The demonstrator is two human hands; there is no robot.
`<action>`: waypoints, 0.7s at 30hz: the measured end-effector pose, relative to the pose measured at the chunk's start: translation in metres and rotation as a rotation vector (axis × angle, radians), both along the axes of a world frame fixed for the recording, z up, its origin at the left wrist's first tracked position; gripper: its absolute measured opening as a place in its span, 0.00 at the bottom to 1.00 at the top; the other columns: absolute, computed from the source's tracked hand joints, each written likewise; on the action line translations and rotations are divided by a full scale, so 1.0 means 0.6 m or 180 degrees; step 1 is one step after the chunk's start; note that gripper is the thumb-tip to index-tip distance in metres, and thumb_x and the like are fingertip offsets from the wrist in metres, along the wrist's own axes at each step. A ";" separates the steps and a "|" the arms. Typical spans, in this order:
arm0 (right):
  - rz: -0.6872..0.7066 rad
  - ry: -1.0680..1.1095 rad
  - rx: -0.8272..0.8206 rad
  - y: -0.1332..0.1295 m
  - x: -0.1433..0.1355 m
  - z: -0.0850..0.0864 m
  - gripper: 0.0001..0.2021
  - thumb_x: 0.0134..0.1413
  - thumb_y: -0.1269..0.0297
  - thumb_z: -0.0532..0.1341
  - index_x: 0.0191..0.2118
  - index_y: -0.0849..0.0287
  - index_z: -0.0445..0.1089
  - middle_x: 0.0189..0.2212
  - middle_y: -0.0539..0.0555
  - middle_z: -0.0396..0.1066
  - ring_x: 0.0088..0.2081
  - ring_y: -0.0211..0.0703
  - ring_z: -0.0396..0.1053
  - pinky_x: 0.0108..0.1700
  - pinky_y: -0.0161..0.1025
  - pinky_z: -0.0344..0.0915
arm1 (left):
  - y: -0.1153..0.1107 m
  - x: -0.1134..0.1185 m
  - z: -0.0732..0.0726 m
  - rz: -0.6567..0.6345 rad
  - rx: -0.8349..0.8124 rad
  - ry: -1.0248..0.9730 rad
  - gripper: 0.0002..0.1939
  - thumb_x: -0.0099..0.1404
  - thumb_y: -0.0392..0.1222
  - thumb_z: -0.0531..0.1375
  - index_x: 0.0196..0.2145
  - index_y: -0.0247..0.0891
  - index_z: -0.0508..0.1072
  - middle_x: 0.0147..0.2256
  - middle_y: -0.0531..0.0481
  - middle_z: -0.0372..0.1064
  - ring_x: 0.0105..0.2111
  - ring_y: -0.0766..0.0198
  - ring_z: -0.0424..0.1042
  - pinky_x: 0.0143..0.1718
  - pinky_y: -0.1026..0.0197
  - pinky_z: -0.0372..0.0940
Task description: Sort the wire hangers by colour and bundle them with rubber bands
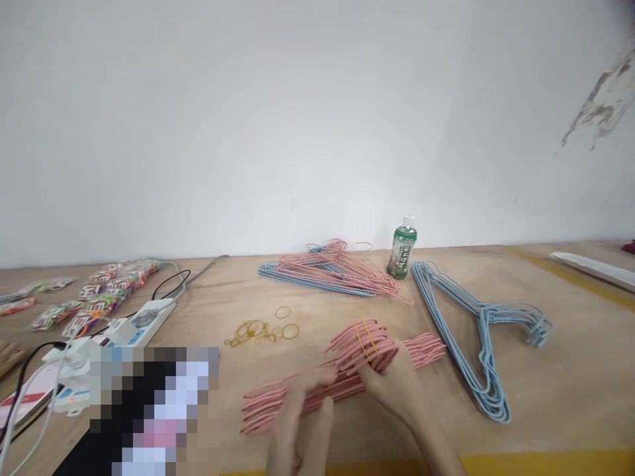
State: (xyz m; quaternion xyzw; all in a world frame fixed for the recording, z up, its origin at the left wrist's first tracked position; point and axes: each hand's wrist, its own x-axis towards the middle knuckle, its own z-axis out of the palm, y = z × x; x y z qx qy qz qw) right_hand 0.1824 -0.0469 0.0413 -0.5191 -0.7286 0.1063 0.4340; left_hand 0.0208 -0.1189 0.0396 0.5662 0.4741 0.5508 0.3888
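A bundle of pink hangers (pixel 272 404) lies on the table close in front of me, its hooks bound by yellow rubber bands (pixel 366 338). My right hand (pixel 391 383) grips the bundle beside the banded hooks, fingers partly hidden behind them. Over the bundle's left part is my left hand (pixel 303 416), fingers apart and slightly blurred. Loose yellow rubber bands (pixel 258 330) are scattered left of the hooks. Blue hangers (pixel 483 350) rest in a stack on the right. Farther back, a pile of pink and blue hangers (pixel 332 268) lies near the wall.
A green-labelled bottle (pixel 403 250) stands near the wall. At the left are a power strip (pixel 143 320) with cables, small colourful packets (pixel 106 291) and a pixelated dark object (pixel 143 410). A long white object (pixel 595 270) lies at the far right.
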 end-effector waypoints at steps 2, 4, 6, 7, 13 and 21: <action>0.0082 0.0101 -0.0152 0.000 -0.001 0.003 0.11 0.48 0.68 0.54 0.18 0.56 0.57 0.18 0.49 0.64 0.23 0.39 0.62 0.25 0.34 0.54 | 0.019 0.000 -0.010 0.0442 0.0463 0.1338 0.20 0.62 0.45 0.57 0.53 0.43 0.67 0.56 0.45 0.64 0.58 0.51 0.60 0.58 0.48 0.55; 0.0261 0.0258 -0.0362 -0.002 0.002 0.007 0.08 0.52 0.66 0.56 0.23 0.57 0.64 0.25 0.51 0.70 0.29 0.42 0.68 0.30 0.35 0.61 | 0.043 0.003 -0.023 0.0339 0.0585 0.2422 0.25 0.62 0.42 0.56 0.57 0.41 0.63 0.57 0.43 0.63 0.58 0.50 0.59 0.58 0.47 0.56; 0.0575 0.0400 -0.0560 -0.005 0.012 0.013 0.05 0.53 0.63 0.59 0.33 0.57 0.70 0.33 0.53 0.74 0.37 0.46 0.71 0.39 0.40 0.66 | 0.065 0.006 -0.032 0.0384 0.0369 0.3096 0.23 0.61 0.37 0.54 0.56 0.39 0.65 0.52 0.41 0.67 0.53 0.50 0.64 0.54 0.47 0.58; 0.0761 0.0485 -0.0626 -0.007 0.019 0.018 0.08 0.52 0.62 0.61 0.39 0.56 0.70 0.39 0.54 0.74 0.41 0.47 0.71 0.44 0.42 0.66 | 0.072 0.007 -0.034 0.0379 0.0237 0.3305 0.22 0.61 0.35 0.53 0.54 0.39 0.66 0.49 0.42 0.69 0.50 0.51 0.66 0.52 0.49 0.60; 0.1857 0.1165 -0.0211 -0.006 0.039 0.096 0.35 0.51 0.57 0.65 0.63 0.48 0.52 0.62 0.55 0.58 0.61 0.50 0.57 0.61 0.49 0.56 | 0.077 0.009 -0.030 0.0347 -0.0049 0.3621 0.23 0.57 0.30 0.50 0.50 0.39 0.69 0.46 0.44 0.71 0.47 0.54 0.68 0.48 0.54 0.60; 0.1992 0.0813 -0.0535 0.014 0.039 0.144 0.08 0.54 0.62 0.64 0.40 0.52 0.77 0.35 0.51 0.78 0.40 0.43 0.74 0.43 0.39 0.70 | 0.080 0.012 -0.028 0.0396 -0.0237 0.3588 0.25 0.55 0.31 0.50 0.50 0.39 0.70 0.44 0.44 0.72 0.44 0.55 0.69 0.44 0.56 0.60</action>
